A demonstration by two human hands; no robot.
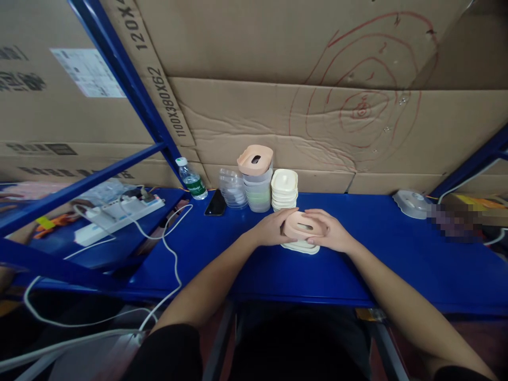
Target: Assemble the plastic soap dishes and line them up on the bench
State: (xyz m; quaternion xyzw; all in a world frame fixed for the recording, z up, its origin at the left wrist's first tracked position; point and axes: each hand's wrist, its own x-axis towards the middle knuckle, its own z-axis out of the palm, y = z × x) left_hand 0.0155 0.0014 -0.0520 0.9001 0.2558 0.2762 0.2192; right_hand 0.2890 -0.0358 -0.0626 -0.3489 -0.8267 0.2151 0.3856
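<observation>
"What's behind the blue table [278, 280]?"

"Big brown cardboard sheets [238, 47]. Wobbly red rings [362, 110] are drawn there, one inside another."

"And on the left?"

"A blue metal post [128, 79] that looks slanted, with a blue bar [81, 189] joined to it. Past them, a white paper label [89, 72] is stuck on more cardboard."

"Is it bright?"

"Not everywhere. The cardboard looks darker in the top right corner."

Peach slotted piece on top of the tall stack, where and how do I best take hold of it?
Probably by the left and right edges of its rim, coming from the front and above. The peach slotted piece tops the stack of translucent tubs, above the cream stack beside it, so its edges look reachable; cardboard stands behind.
</observation>
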